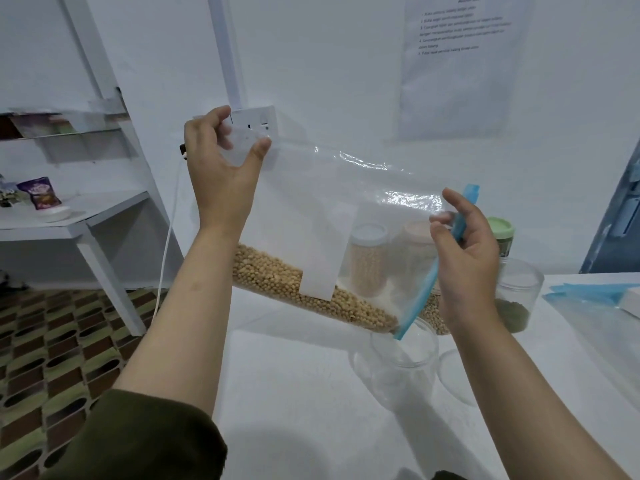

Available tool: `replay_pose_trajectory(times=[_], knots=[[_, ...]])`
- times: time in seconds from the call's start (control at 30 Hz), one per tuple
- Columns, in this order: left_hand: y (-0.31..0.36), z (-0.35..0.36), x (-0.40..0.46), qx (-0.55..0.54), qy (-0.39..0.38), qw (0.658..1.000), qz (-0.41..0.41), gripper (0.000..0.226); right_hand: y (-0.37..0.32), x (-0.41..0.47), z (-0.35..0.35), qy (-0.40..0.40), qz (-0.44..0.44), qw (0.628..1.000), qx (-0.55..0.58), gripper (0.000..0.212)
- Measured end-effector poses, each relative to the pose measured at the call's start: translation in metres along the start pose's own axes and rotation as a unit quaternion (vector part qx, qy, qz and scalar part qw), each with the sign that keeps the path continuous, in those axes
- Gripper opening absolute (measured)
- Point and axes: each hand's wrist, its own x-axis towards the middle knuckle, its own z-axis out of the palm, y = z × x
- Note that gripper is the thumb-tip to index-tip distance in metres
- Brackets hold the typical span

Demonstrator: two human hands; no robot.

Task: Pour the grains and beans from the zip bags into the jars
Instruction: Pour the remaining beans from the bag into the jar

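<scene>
I hold a clear zip bag (pixel 346 188) tilted in the air above the white table (pixel 311 410), its blue zip edge (pixel 420 292) pointing down to the right. My left hand (pixel 221 168) pinches the bag's raised bottom corner between thumb and curled fingers, near the wall socket (pixel 254 123). My right hand (pixel 467 258) grips the zip edge, fingers curled round the blue strip. The pale soybeans (pixel 277 275) lie along the bag's low side, sloping toward the mouth, which hangs just over the open rim of an empty clear jar (pixel 403 358). Behind the bag stand a lidded jar of pale grains (pixel 369 258) and a green-lidded jar (pixel 502 237); an open jar of green beans (pixel 516 299) stands to the right
</scene>
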Motion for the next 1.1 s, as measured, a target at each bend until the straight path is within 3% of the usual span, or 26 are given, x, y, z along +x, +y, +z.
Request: replay_pose_trajectory(times=[1.1], knots=[[0.01, -0.004, -0.001, 0.018, -0.004, 1.0, 0.015, 0.057, -0.009, -0.016, -0.01, 0.003, 0.044, 0.999, -0.008, 0.036]])
